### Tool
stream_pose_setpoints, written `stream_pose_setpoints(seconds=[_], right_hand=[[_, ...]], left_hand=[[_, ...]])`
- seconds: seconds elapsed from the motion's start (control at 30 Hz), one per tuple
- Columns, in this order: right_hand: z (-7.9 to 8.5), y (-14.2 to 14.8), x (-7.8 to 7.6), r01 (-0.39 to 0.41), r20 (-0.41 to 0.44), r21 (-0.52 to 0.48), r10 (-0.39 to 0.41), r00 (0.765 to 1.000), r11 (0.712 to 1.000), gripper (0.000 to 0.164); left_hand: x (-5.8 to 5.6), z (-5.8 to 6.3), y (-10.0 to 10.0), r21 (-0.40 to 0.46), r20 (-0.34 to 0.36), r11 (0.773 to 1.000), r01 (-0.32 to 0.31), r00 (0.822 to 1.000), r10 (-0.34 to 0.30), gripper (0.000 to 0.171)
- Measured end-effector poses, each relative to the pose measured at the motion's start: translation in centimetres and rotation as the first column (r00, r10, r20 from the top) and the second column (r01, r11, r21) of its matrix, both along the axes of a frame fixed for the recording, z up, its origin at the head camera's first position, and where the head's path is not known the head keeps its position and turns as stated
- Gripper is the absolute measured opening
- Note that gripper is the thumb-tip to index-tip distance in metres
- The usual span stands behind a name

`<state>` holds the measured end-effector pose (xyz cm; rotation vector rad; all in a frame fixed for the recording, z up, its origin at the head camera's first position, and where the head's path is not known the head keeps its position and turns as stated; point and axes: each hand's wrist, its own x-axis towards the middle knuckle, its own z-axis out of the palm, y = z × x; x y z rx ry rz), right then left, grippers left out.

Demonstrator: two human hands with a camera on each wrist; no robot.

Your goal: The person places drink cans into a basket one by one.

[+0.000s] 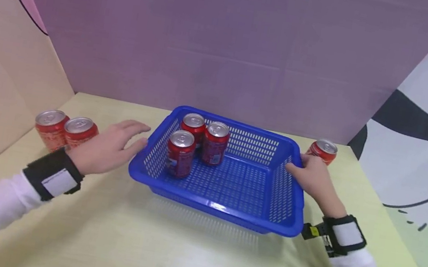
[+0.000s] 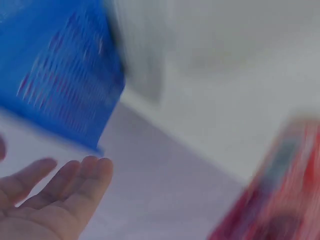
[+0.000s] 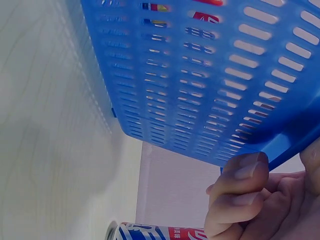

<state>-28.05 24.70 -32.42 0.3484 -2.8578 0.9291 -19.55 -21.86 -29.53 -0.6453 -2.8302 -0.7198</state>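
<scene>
A blue plastic basket (image 1: pixel 223 206) with slotted walls stands mid-table in the head view, casting a shadow under its front side. Three red soda cans (image 1: pixel 180 156) are upright in its left part. My right hand (image 1: pixel 317 182) grips the basket's right rim, thumb over the inside and fingers curled below the rim (image 3: pixel 295 150) in the right wrist view. Beside the left rim, my left hand (image 1: pixel 112 148) holds nothing, its fingers extended and thumb spread. In the left wrist view its fingers (image 2: pixel 82 185) point toward the blurred basket wall (image 2: pixel 70 75).
Two red cans (image 1: pixel 49 126) stand side by side on the table (image 1: pixel 185 259), left of the left hand and partly behind it. Another can (image 1: pixel 324 150) is beyond the right hand, partly covered by it. A purplish wall (image 1: pixel 227 47) closes off the back.
</scene>
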Motion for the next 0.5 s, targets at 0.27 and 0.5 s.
stream_pose_setpoints(seconds=[0.27,0.5], right_hand=[[0.2,0.1,0.1,0.003,0.008,-0.011,-0.003,1.0,1.0,0.022],[0.0,-0.1,0.2,-0.003,-0.009,0.007,0.004,1.0,1.0,0.021]], left_hand=[[-1.1,6.4,-4.7,-0.254,0.009,0.965,-0.06,0.998,0.064,0.041],[-1.5,6.8,-8.0,-0.31,0.112,0.95,-0.039,0.991,0.077,0.036]])
